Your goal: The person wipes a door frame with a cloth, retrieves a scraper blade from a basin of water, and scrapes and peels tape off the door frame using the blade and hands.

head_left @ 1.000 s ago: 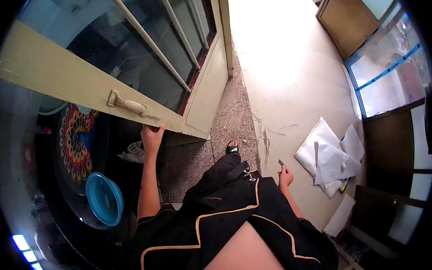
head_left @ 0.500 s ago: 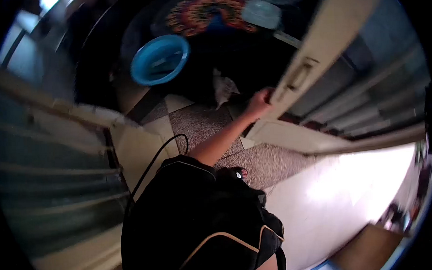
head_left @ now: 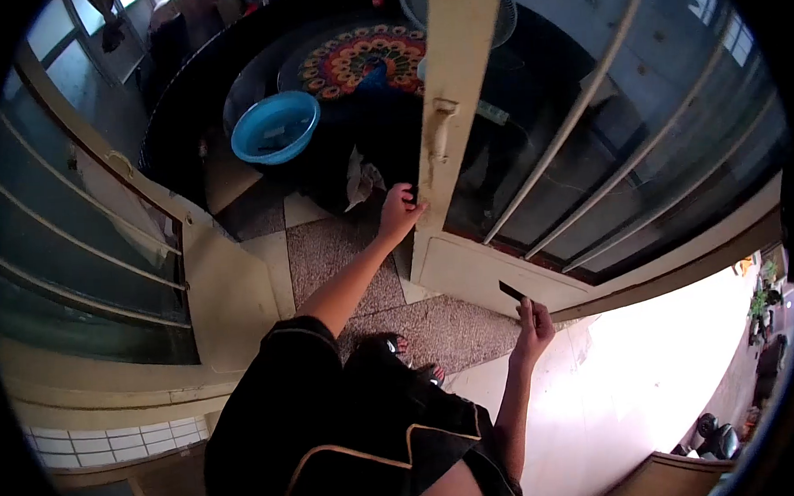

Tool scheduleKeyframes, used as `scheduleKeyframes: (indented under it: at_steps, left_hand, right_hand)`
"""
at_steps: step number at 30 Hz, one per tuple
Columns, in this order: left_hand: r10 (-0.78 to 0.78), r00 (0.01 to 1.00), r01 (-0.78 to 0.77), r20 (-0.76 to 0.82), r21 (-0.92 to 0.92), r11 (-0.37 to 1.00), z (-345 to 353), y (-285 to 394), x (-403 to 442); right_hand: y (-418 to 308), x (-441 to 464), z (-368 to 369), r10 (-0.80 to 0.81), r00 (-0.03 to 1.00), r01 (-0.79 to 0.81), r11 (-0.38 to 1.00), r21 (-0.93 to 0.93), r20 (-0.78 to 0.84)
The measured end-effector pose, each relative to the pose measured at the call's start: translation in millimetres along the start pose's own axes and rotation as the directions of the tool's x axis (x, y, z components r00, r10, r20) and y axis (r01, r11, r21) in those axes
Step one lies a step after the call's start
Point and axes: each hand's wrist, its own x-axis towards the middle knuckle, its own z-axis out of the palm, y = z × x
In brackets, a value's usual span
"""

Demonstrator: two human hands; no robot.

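Note:
My left hand (head_left: 401, 214) grips the free edge of a cream door (head_left: 460, 59), a little below its pull handle (head_left: 442, 131). The door has a glass pane with several bars and stands ajar. In front of the door's lower panel, my right hand (head_left: 534, 329) pinches a small flat dark blade (head_left: 510, 291) that points up and to the left. What the blade is exactly cannot be made out.
Beyond the doorway, a blue basin (head_left: 276, 127) sits on a dark round table with a peacock pattern (head_left: 362, 61). A second barred door (head_left: 230, 273) stands at the left. Speckled floor (head_left: 335, 259) lies around my feet.
The view has swung left towards the doorway. My left hand has stayed on the door's edge. My right hand, out of view half a second ago, is back in sight with the blade.

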Motion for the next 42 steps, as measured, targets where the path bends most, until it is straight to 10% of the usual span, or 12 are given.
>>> scheduleKeyframes:
  at_steps: [8,13,18,38,42]
  left_hand:
    - [-0.212,0.824,-0.083,-0.526,-0.481,0.873,-34.4,103.3,12.2]
    - [-0.010,0.997,-0.032,-0.075,-0.544,0.839,-50.9,195.3,-5.0]
    - [-0.032,0.953,0.228,0.301,-0.644,0.730,-54.0,263.0,-39.2]
    - [0.174,0.978,-0.071,0.117,-0.594,0.801,-74.6,348.4,-73.5]
    - [0.214,0.968,-0.087,0.130,-0.626,0.775,-79.7,342.9,-64.4]
  right_hand:
    - [-93.5,57.0,35.7,-0.199,0.968,0.144,0.939,0.312,0.151]
    - [-131.4,69.2,64.0,-0.304,0.936,0.157,0.811,0.563,0.177]
    - [-158.9,54.0,86.2,-0.330,0.904,0.109,0.791,0.603,0.270]
    - [-207.8,28.4,86.0,-0.396,0.778,0.093,0.840,0.535,0.488]
    - [-215.3,26.4,76.9,-0.328,0.691,-0.185,0.781,0.597,0.644]
